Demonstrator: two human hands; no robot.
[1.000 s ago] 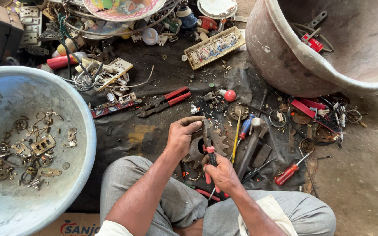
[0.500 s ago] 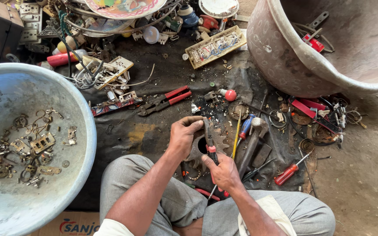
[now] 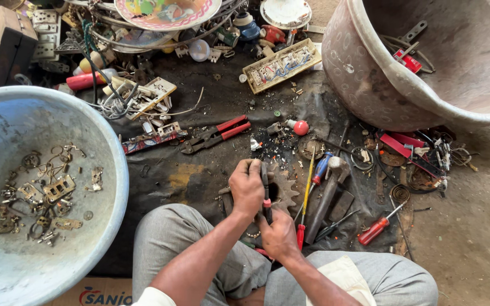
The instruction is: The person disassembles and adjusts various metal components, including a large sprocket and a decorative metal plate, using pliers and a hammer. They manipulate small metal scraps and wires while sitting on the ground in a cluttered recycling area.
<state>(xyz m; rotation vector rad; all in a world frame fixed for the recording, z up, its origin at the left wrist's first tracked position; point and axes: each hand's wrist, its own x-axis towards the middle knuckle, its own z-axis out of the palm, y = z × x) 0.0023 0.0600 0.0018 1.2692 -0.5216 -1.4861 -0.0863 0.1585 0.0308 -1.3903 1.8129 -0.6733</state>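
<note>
A dark-bladed tool with a red handle (image 3: 266,195) is held upright over a toothed metal gear (image 3: 283,192) on the dark floor sheet (image 3: 199,181). It is gripped by the left hand (image 3: 246,188) above and the right hand (image 3: 279,233) below. A hammer (image 3: 327,195) lies just beside.

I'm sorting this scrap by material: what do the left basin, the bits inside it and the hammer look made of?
The basin looks like dull grey metal, perhaps aluminium: matte, scuffed, thin rolled rim. The bits look like brass: yellowish, tarnished, stamped flat shapes. The hammer seems to have a grey steel head, worn and unpainted; its handle is dark and grimy, wood or metal I cannot tell.
</note>
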